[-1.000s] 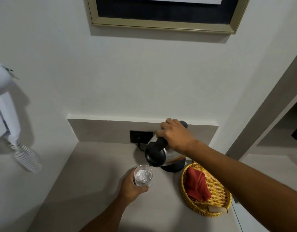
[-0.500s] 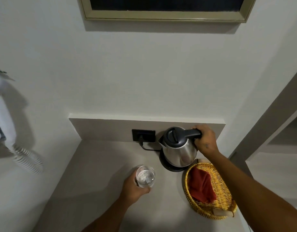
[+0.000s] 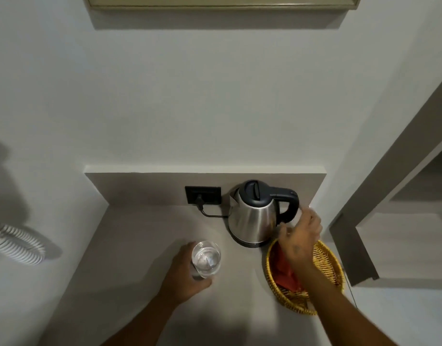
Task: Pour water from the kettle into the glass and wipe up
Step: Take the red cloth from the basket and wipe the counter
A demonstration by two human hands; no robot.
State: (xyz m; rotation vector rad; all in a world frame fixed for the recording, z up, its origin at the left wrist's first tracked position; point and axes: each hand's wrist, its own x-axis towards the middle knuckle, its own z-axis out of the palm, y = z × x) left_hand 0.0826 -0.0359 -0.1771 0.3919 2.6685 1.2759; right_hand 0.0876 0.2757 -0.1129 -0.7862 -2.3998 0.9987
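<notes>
A steel kettle with a black lid and handle stands upright on its base at the back of the counter. My right hand hovers just right of the handle, fingers apart, holding nothing, above a wicker basket. A red cloth lies in that basket, partly hidden by my arm. A clear glass with water in it stands on the counter left of the kettle. My left hand is wrapped around the glass.
The grey counter sits in a corner, walls behind and to the left. A black socket holds the kettle's plug and cord. A white coiled cable hangs at the left. A doorway frame borders the right.
The kettle went from tilted and pouring over the glass back to upright on its base. My right hand has let go of the handle and drawn back over the basket.
</notes>
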